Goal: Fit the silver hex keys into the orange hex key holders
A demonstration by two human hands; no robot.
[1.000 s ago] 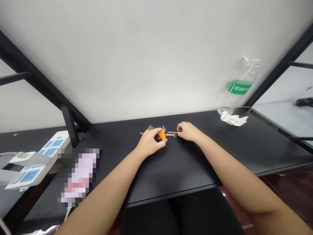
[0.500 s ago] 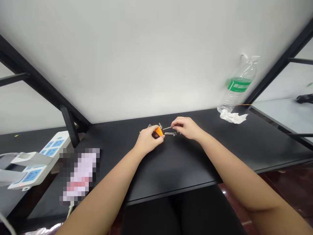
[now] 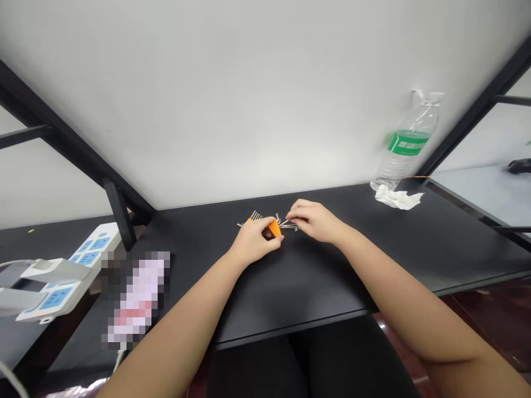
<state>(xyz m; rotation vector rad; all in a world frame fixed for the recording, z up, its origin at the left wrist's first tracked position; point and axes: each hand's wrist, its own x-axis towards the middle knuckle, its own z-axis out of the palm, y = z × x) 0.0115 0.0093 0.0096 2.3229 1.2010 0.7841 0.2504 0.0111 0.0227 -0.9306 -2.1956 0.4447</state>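
Note:
My left hand (image 3: 255, 240) is closed around an orange hex key holder (image 3: 275, 228), just above the black desk (image 3: 286, 282). Several thin metal hex keys (image 3: 255, 215) fan out past the back of that hand. More bent key ends show to the right of the holder. Between the fingertips of my right hand (image 3: 311, 220) is a hex key (image 3: 285, 223), whose far end meets the holder's right side. Whether that end sits inside the holder, I cannot tell.
A clear plastic bottle (image 3: 409, 143) with a green label leans by the wall, beside a crumpled tissue (image 3: 398, 198). At left lie a white power strip (image 3: 93, 251) with plugs and a blurred-out phone-like object (image 3: 139, 296) on a cable.
My right hand has moved slightly left, bringing the hex key up to the orange holder. My left hand has shifted a little right and turned, so more keys show behind it.

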